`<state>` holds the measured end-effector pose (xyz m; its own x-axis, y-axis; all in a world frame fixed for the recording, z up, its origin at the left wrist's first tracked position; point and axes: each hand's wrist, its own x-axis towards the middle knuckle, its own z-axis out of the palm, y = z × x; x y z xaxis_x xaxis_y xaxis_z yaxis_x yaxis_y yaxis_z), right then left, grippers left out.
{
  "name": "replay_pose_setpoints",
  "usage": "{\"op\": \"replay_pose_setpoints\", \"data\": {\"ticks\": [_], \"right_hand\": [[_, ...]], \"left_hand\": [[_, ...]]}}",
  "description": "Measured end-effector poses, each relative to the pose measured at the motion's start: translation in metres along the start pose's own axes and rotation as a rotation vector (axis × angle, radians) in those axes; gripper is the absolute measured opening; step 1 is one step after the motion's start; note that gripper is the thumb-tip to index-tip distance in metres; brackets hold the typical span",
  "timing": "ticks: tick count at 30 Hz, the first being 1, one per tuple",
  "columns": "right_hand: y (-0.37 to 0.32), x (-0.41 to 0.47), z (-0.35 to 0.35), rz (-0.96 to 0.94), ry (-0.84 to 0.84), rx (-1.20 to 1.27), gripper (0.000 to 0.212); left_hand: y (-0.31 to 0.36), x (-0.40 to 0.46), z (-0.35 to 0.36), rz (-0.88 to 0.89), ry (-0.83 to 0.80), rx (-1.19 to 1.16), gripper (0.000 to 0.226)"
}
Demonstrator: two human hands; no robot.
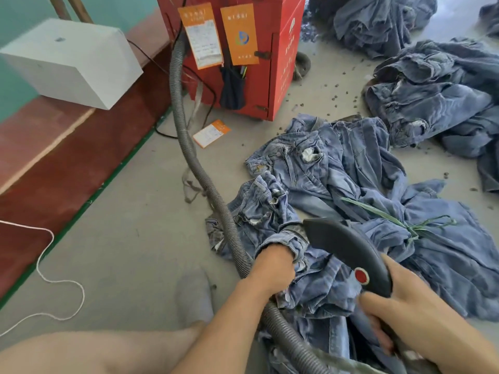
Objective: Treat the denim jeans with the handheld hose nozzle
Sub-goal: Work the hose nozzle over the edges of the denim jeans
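Right hand (410,317): fingers curled round the rear grip of the black nozzle (348,255), its tip over the denim jeans (337,184). Left hand (272,268): fingers buried inside a jeans leg opening just left of the nozzle; closure cannot be told. Grey hose (189,147) runs left of the jeans to the red cabinet (259,63).

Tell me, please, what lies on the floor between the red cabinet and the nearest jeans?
In the head view, an orange-and-white card lies between the red cabinet and the jeans, with small dark bits scattered on the floor; the grey hose runs beside it.
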<state>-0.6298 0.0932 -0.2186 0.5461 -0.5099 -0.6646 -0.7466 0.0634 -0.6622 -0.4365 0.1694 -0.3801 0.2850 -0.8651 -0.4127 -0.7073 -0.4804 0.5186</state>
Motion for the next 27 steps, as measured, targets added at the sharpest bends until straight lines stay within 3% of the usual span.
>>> {"op": "replay_pose_setpoints", "data": {"ticks": [4,7,11,16,20,22,24,26,27], "right_hand": [[-0.008,0.006,0.008,-0.061,-0.034,-0.236,0.026],[-0.006,0.024,0.005,-0.049,0.039,-0.172,0.017],[-0.005,0.007,-0.008,-0.027,0.063,0.077,0.021],[-0.009,0.011,0.005,0.011,-0.1,-0.087,0.03],[-0.008,0.041,0.005,-0.008,0.071,0.036,0.02],[-0.001,0.037,-0.001,0.005,0.141,0.201,0.021],[0.008,0.026,-0.008,0.011,0.193,0.313,0.022],[0.014,0.018,-0.015,0.021,0.21,0.366,0.024],[0.017,0.016,-0.017,0.025,0.198,0.384,0.024]], "left_hand": [[-0.006,0.008,-0.013,0.034,0.019,0.095,0.022],[-0.006,0.006,-0.016,0.165,-0.006,0.277,0.028],[0.0,0.006,-0.022,0.305,-0.02,0.444,0.037],[0.002,0.005,-0.027,0.356,-0.137,0.654,0.029],[0.0,-0.005,-0.018,0.486,-0.062,0.665,0.039],[0.003,-0.006,-0.018,0.461,-0.032,0.523,0.037],[0.011,0.001,-0.029,0.233,-0.014,0.152,0.027],[0.015,0.014,-0.053,-0.038,-0.141,-0.453,0.032],[0.014,0.021,-0.068,-0.108,-0.295,-0.866,0.034]]}}
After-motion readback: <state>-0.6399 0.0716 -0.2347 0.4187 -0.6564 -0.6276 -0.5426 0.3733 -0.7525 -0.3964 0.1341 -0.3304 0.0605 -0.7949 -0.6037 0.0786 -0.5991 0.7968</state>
